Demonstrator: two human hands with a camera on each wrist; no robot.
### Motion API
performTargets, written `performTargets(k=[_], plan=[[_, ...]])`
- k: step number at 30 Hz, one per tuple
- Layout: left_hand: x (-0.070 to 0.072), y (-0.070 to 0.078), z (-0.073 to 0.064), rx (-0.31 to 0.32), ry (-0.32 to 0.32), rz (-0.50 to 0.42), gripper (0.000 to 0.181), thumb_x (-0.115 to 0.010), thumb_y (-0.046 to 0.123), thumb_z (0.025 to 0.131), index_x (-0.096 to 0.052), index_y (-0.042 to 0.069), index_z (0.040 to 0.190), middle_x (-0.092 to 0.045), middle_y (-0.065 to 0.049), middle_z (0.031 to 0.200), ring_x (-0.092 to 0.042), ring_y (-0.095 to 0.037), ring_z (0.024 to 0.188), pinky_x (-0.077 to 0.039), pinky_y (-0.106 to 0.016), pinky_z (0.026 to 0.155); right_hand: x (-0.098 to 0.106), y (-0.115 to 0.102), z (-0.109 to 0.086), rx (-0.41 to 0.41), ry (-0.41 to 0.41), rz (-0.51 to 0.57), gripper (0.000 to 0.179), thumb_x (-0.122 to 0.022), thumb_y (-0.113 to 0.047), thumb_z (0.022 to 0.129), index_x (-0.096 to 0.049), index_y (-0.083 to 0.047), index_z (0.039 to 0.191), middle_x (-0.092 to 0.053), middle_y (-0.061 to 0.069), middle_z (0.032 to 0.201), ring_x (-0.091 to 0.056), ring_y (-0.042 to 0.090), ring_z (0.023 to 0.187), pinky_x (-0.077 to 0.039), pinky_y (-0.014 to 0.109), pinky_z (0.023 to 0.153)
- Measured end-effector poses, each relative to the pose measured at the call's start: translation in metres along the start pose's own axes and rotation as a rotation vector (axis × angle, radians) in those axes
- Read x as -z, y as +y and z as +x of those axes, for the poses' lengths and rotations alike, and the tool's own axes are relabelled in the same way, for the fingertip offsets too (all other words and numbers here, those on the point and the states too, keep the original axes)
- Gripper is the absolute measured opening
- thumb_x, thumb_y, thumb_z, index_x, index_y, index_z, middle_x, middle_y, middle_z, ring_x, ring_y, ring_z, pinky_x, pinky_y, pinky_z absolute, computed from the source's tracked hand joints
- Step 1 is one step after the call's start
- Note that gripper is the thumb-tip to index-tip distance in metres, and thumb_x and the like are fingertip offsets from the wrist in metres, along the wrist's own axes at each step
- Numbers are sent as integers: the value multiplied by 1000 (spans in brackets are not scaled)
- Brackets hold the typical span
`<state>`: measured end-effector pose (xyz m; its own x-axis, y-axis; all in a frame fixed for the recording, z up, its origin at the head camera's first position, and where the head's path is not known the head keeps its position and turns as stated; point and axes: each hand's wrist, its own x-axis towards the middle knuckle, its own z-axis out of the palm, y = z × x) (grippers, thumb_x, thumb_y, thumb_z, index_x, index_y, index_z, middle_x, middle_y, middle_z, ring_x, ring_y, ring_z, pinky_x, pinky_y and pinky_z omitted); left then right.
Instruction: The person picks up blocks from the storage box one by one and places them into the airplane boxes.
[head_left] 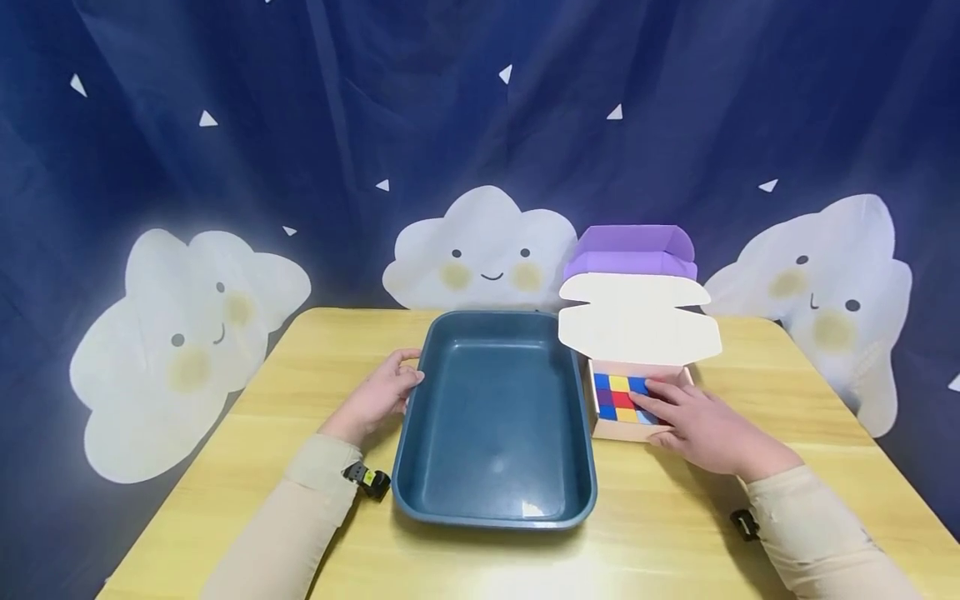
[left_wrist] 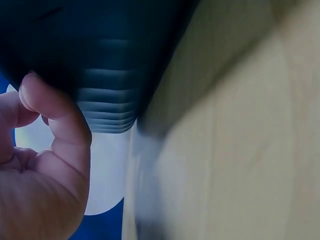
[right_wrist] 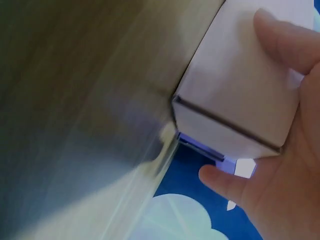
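A deep dark-teal plastic tray point(head_left: 498, 417) stands on the table with nothing in it. My left hand point(head_left: 378, 396) is at its left side, thumb and fingers loosely bent against the outer wall. From the left wrist view, the thumb lies along the ribbed tray wall point(left_wrist: 107, 90). To the right of the tray sits a small cardboard box point(head_left: 618, 430) holding rows of coloured cubes point(head_left: 621, 400), in blue, yellow, red and purple. My right hand point(head_left: 701, 425) reaches over the box from the right, fingers stretched onto the cubes. Its thumb point(right_wrist: 287, 42) rests against the box's front wall.
The box's lid point(head_left: 637, 321) stands raised behind it, white inside with a purple flap point(head_left: 630, 250) on top. A light wooden table point(head_left: 300, 392) carries everything. Behind it hangs a dark blue curtain point(head_left: 420, 100) with smiling clouds.
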<state>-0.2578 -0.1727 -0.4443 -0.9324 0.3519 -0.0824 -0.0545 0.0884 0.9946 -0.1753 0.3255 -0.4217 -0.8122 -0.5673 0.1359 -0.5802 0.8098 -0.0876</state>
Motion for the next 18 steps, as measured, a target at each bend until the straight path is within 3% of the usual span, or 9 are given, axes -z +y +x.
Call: performTargets(k=[3,5,7,9,13,15,18], plan=[[3,2,2,-5,-2,58,49,-48,9,104,-28,1,149,-55,-10,91,-56,-17,67,-53,-31,59,1,-2,4,-47,-27,-39,66,-72,-42,92,-52,-16,149,-45,21,151,-42,52,134,-37,72,100],[5,6,1,-20,18,169,51,-49,12,105,-28,1,150,-55,-14,97,-59,-22,70,-55,-36,63,-1,-2,7,-70,-33,-52,67,-71,-46,92,-52,-17,149,-45,20,152,-41,52,135,-36,72,101],[5,14,0,-60,60,361,55,-52,17,105,-28,1,152,-56,-18,107,-63,-28,81,-56,-43,73,-4,-2,10,-89,-30,-56,69,-69,-53,92,-53,-18,149,-46,19,152,-41,52,135,-35,72,102],[3,24,-3,-116,117,609,61,-55,25,104,-28,1,154,-55,-23,123,-63,-35,100,-54,-50,88,-5,-4,13,-113,-27,-60,72,-66,-60,91,-54,-18,148,-47,19,151,-41,52,134,-33,73,103],[-6,43,-3,-262,183,1059,70,-59,37,101,-31,3,156,-38,-25,151,-39,-41,138,-32,-57,113,-2,-12,15,-144,15,-67,73,-64,-65,89,-58,-17,144,-51,18,147,-43,51,133,-31,74,102],[-13,50,-3,-334,183,1218,72,-59,44,100,-34,6,156,-29,-24,158,-26,-43,145,-23,-58,117,1,-15,17,-143,59,-78,70,-65,-63,90,-59,-17,143,-53,17,145,-44,48,132,-32,73,102],[-25,57,-5,-416,173,1369,74,-54,55,99,-36,13,157,-22,-22,163,-17,-43,149,-16,-62,117,5,-19,21,-143,133,-94,66,-65,-58,92,-58,-19,144,-54,16,144,-45,46,131,-32,71,102]])
